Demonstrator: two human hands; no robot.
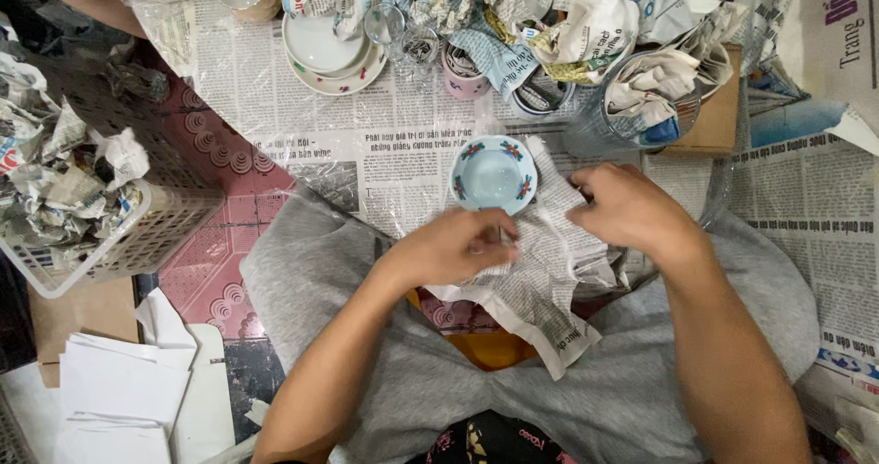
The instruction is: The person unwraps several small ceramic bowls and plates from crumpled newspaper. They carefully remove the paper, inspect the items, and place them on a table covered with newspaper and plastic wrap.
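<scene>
Centre of frame: a small floral-rimmed bowl sits upright, mouth facing the camera, on a crumpled newspaper sheet, apparently placed there so the paper can fold around it. The sheet's long axis runs from the bowl toward lower right. Left hand pinches the paper's edge; right hand curls closed over the paper's right side.

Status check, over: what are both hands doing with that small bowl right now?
Left hand and right hand both gripping crumpled newspaper sheet. Small blue floral bowl sits on the sheet, unwrapped, untouched. Stacked plates and paper-stuffed glassware beyond, well apart.
</scene>
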